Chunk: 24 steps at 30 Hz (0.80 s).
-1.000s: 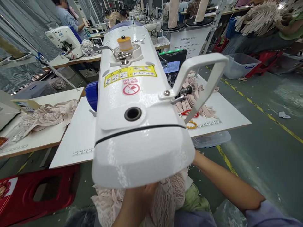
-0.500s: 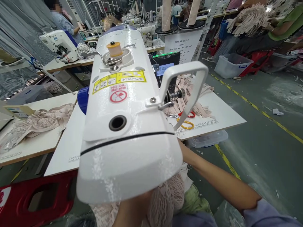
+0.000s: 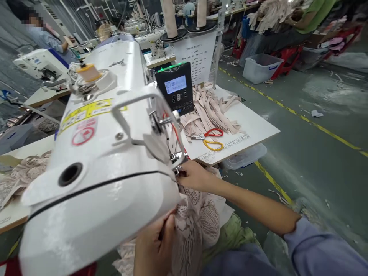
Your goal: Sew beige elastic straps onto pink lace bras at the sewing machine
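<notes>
Beige lace hangs below the sewing machine, in what looks like a bra with a rounded, gathered cup. Thumb and fingers of my left hand are closed on its upper edge, just under the machine's white head. My right hand is at the metal parts by the needle, its fingers bent and pinched together. The machine partly covers those fingertips, and what lies between them is hidden. The lower part of the lace rests over my lap.
Red-and-yellow-handled scissors lie by a printed ruler on the white table. Beige strips are heaped behind them, beside a lit control panel. Co-workers sit and stand farther back. A clear bin stands on the floor.
The view has shifted so the machine sits farther left and looks turned. Both hands, mostly hidden behind the machine head before, now show, with the lace between them and the needle area.
</notes>
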### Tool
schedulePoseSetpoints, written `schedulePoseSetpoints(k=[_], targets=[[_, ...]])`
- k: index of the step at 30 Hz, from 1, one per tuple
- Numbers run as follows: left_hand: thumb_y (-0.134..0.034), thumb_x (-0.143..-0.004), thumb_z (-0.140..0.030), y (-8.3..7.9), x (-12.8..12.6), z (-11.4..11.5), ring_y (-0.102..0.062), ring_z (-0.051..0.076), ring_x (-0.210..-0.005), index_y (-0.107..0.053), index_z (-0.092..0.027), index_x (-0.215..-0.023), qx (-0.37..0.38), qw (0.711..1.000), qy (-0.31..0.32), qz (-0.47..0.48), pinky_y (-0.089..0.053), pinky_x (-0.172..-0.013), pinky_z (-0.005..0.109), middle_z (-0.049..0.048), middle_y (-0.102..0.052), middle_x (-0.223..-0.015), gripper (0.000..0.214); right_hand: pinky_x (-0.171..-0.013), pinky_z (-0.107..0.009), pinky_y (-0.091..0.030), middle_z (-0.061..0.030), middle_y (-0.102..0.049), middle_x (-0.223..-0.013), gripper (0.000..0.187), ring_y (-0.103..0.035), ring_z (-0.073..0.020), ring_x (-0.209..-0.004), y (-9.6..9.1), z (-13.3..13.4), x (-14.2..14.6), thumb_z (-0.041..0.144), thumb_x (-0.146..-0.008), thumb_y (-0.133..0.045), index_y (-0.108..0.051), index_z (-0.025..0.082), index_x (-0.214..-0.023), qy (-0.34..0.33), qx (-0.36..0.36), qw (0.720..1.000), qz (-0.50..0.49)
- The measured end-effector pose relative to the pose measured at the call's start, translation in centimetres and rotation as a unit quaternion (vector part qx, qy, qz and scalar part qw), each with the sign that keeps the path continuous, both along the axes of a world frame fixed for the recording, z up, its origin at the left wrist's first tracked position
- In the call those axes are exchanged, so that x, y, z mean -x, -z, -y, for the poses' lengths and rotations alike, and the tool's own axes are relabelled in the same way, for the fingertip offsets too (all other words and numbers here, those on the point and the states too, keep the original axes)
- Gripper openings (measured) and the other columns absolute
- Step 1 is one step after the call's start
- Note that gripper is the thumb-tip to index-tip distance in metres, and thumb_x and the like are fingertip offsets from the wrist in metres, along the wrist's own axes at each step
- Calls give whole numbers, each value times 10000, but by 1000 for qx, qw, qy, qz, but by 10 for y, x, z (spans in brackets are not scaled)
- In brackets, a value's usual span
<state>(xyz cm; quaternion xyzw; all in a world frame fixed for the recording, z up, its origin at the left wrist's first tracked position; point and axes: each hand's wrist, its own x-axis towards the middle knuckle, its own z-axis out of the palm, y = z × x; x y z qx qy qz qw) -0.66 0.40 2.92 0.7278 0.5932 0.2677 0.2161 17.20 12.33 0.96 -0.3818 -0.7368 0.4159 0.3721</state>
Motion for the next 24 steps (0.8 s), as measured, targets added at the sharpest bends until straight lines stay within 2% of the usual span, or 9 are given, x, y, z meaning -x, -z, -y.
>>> schedulePoseSetpoints(k=[2,4,11,19,24], targets=[[-478,-936,-358,0,0,3,-756,203,-897,-769,-247,-1017,-18,1000,0,-8,-600,-776,246,36,-792,-990,322,-673,-222,-428,13,-606,-835,120,-552,-133,-744,7,-1,1,75,-758,-632,-659,162,-835,11,-10,1000,-12],[-472,-936,-343,-1,-2,5,-756,203,-888,-766,-248,-1008,-27,999,-27,-13,-596,-784,253,35,-793,-981,318,-680,-217,-423,6,-616,-869,114,-553,-126,-745,11,0,2,70,-757,-629,-657,159,-822,26,-13,999,-24],[-470,-936,-348,-1,-5,10,-756,205,-857,-764,-238,-996,-36,997,-66,-14,-595,-742,253,45,-796,-957,319,-734,-228,-438,-21,-651,-948,131,-591,-151,-849,7,4,6,55,-761,-617,-659,164,-822,39,-36,999,-10],[-467,-930,-315,3,-6,7,-755,201,-860,-762,-232,-979,-56,997,-50,-28,-591,-772,248,45,-795,-949,310,-720,-234,-448,-34,-649,-981,144,-588,-150,-824,13,2,4,80,-762,-632,-685,168,-863,48,-49,998,-13],[-457,-944,-318,9,-7,5,-756,199,-847,-756,-225,-986,-86,996,-19,-35,-593,-771,250,51,-795,-944,315,-709,-226,-439,-30,-639,-980,110,-565,-127,-763,15,3,3,90,-780,-643,-683,162,-853,47,-60,997,-18]])
